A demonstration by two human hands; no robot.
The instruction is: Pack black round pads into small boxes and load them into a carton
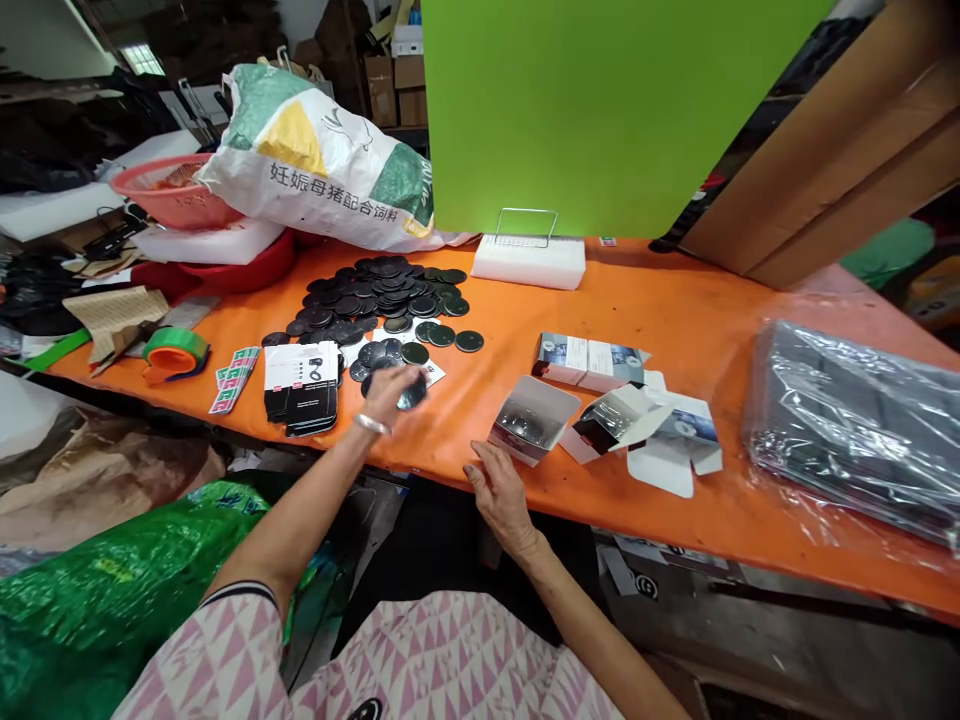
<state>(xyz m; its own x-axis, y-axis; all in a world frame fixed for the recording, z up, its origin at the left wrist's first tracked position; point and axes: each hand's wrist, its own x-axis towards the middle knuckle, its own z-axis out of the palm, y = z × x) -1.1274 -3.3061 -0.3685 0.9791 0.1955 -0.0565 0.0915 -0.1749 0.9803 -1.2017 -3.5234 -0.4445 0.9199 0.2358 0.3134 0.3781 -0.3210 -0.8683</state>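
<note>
My left hand [391,392] reaches out over the orange table [675,330] and closes on a dark round disc [412,391] at the near edge of a large pile of black discs [382,300]. My right hand [499,490] rests at the table's front edge with its fingers stretched out and nothing in it. Just beyond my right hand lies a small open box [532,418] with a dark item inside. Right of that box lies an unfolded white carton [660,435], and behind it a closed printed box [589,362].
A stack of black-and-white cards [301,386], striped labels [235,378] and a green-orange tape roll [175,352] lie at the left. A feed sack [322,160], a pink basket [169,190], a green board [600,110] and a white foam block [529,260] stand behind. Plastic-wrapped dark sheets [855,420] lie at the right.
</note>
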